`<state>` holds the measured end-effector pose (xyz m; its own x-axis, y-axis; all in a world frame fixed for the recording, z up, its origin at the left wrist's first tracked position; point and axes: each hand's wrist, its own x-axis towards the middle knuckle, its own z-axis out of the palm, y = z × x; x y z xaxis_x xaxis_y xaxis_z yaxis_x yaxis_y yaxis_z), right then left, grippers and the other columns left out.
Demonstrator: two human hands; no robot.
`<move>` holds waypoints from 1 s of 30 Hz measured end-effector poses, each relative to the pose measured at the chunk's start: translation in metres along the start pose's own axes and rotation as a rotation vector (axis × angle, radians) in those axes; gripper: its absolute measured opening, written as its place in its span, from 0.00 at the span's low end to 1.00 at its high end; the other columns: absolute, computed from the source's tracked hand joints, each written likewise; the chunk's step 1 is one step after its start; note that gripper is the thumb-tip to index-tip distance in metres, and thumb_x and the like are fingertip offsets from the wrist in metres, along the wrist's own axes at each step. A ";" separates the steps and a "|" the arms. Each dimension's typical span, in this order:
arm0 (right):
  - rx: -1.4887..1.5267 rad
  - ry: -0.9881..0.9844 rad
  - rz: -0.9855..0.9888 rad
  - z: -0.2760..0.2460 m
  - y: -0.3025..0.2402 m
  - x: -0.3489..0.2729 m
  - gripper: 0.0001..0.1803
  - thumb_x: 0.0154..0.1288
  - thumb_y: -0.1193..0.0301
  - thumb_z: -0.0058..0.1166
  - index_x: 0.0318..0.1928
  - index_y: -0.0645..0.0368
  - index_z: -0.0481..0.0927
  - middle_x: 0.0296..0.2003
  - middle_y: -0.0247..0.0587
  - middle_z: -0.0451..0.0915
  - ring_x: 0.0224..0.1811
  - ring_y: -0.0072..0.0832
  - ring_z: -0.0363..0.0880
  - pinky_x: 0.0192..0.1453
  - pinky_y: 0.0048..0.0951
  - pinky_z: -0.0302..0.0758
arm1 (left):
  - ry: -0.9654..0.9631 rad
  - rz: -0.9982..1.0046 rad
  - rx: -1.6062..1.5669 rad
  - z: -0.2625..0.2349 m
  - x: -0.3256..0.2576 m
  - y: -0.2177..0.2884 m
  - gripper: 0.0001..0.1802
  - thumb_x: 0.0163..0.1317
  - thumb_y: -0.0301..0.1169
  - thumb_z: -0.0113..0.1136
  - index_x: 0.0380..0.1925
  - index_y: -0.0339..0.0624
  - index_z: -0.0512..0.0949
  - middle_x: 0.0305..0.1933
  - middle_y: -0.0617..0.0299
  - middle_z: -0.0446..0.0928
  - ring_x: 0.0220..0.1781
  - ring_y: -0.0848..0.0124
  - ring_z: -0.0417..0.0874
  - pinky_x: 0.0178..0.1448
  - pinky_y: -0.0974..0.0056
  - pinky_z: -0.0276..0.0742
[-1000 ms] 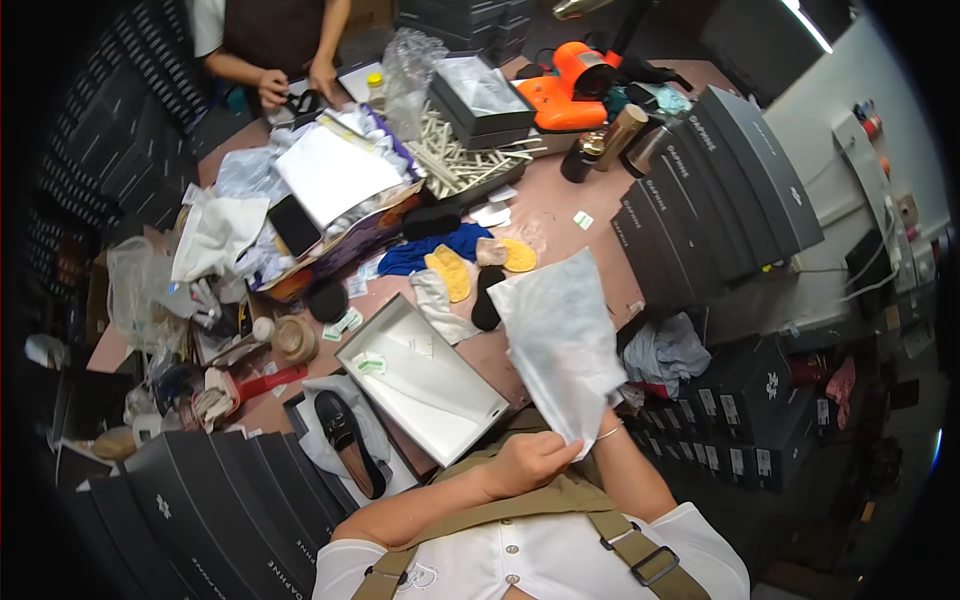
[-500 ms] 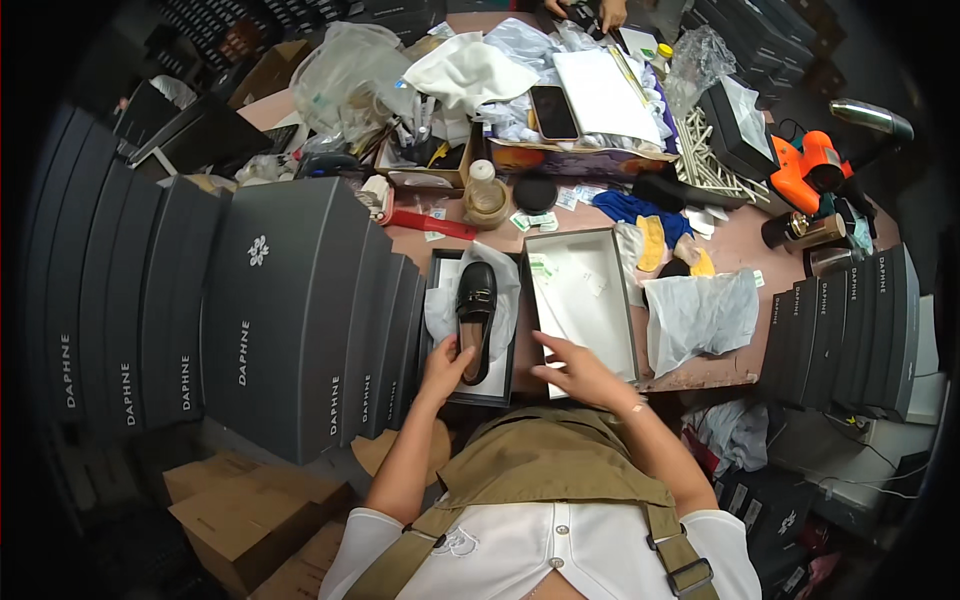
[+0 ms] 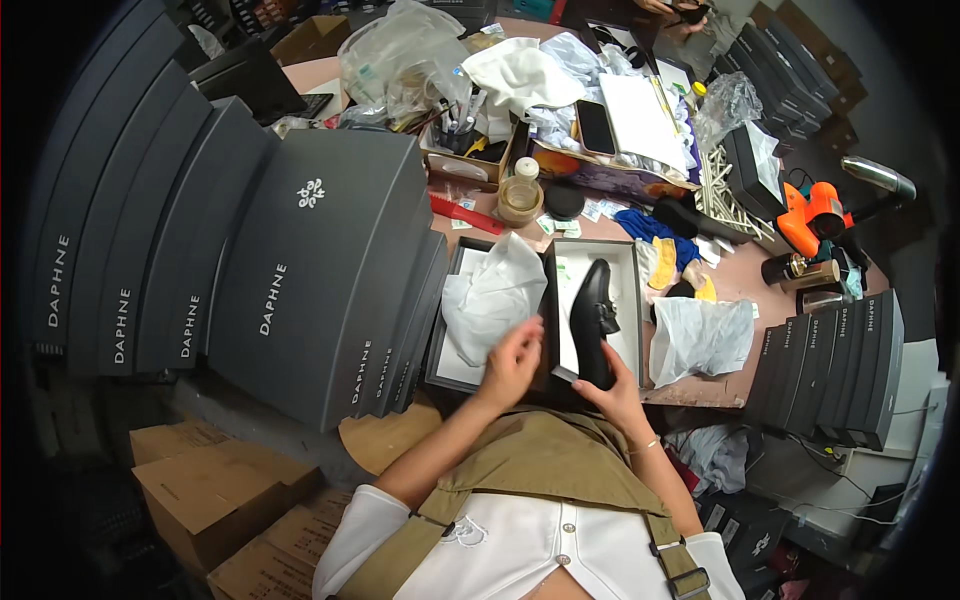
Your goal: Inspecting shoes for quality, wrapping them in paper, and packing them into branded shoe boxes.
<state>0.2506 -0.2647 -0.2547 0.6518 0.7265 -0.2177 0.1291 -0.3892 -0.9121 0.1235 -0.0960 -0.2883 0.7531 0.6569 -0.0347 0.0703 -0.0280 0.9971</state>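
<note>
My right hand (image 3: 617, 388) grips a black loafer (image 3: 592, 325) by its heel end. The loafer is turned on its side, toe pointing away, over the white-lined shallow box part (image 3: 628, 268) on the right. White tissue paper (image 3: 495, 300) lies crumpled in the dark shoebox (image 3: 452, 362) on the left. My left hand (image 3: 513, 362) is by the tissue's lower right edge, fingers loosely bent and slightly blurred, with nothing visible in them. Whether its fingertips touch the tissue is unclear.
Stacked dark shoeboxes (image 3: 310, 260) stand close on the left, more (image 3: 835, 370) on the right. Beyond lie a red comb (image 3: 466, 213), a glue jar (image 3: 520, 200), a phone (image 3: 594, 127) and an orange heat gun (image 3: 808, 215). A white sheet (image 3: 703, 342) lies right. Another person's hands (image 3: 685, 14) show far off.
The loafer has left the tissue in the left box and is now in my right hand over the right one. My left hand has let go of it. The whole view has shifted and tilted.
</note>
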 end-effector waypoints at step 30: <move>1.539 -0.232 -0.058 -0.058 -0.009 -0.065 0.49 0.55 0.41 0.56 0.65 0.68 0.61 0.59 0.60 0.69 0.42 0.34 0.80 0.33 0.29 0.82 | -0.203 0.301 0.589 0.006 0.059 0.080 0.13 0.56 0.30 0.63 0.20 0.34 0.71 0.23 0.54 0.71 0.25 0.55 0.74 0.29 0.57 0.68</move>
<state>0.2504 -0.3417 -0.2122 0.5291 0.8442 -0.0858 -0.8083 0.4706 -0.3536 0.1776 -0.0637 -0.2112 0.8989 0.4045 0.1684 0.1398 -0.6291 0.7646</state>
